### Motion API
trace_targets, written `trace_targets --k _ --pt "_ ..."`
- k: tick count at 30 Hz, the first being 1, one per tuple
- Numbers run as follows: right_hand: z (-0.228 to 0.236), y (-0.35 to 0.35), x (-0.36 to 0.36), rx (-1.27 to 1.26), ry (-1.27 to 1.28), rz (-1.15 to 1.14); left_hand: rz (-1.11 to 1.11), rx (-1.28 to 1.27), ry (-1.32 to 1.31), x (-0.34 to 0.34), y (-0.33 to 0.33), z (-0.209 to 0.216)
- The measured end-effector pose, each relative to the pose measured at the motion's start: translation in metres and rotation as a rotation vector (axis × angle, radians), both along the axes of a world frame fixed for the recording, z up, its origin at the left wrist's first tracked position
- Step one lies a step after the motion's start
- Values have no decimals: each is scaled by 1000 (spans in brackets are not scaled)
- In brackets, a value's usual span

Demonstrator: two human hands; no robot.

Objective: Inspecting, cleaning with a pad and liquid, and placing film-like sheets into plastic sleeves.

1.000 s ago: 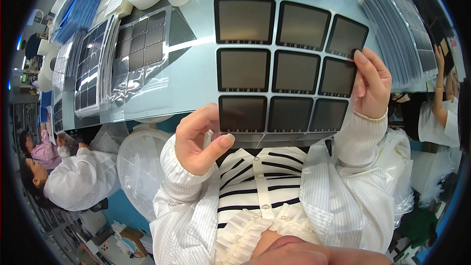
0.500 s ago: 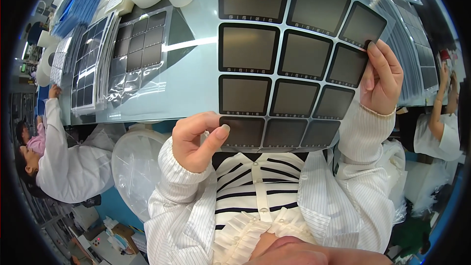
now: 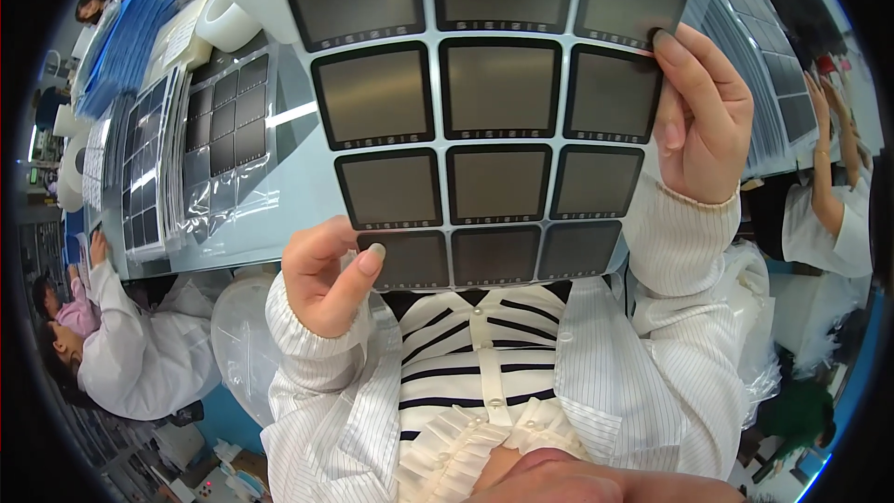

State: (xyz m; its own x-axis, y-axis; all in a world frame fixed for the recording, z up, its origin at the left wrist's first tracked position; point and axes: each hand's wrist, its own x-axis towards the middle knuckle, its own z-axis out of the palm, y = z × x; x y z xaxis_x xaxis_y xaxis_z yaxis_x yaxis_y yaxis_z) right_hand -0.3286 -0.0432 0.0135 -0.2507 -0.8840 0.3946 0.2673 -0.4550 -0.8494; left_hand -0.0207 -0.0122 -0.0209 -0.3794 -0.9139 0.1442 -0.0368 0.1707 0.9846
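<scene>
Held up before me is a clear sheet of dark panels, black-bordered rectangles in rows of three with pale gaps between. My left hand pinches its near left corner, the thumb lying over the front. At the right edge, higher up, my right hand grips it between thumb and fingers. The sheet tilts and covers much of the table behind it. Left of it, a similar panel sheet lies flat on the table, partly under clear plastic film.
A stack of panel sheets stands on the left of the table, with blue sheets and a white roll behind. Another stack is at the right. Co-workers sit left and right. A plastic-lined bin stands beside me.
The sheet has swung left and turned to lie squarer to me, both hands keeping their grip. My left hand has shifted left, and the right hand a little left and up.
</scene>
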Motion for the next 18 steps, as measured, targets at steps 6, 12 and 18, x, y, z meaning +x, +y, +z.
trace_targets --k 6,12,18 --pt "11 0 27 14 61 1 22 -12 30 21 12 -5" --pt "7 -8 25 -89 166 143 130 -85 101 26 24 -9" --pt "35 -5 42 38 -13 98 153 -65 114 31 41 -21"
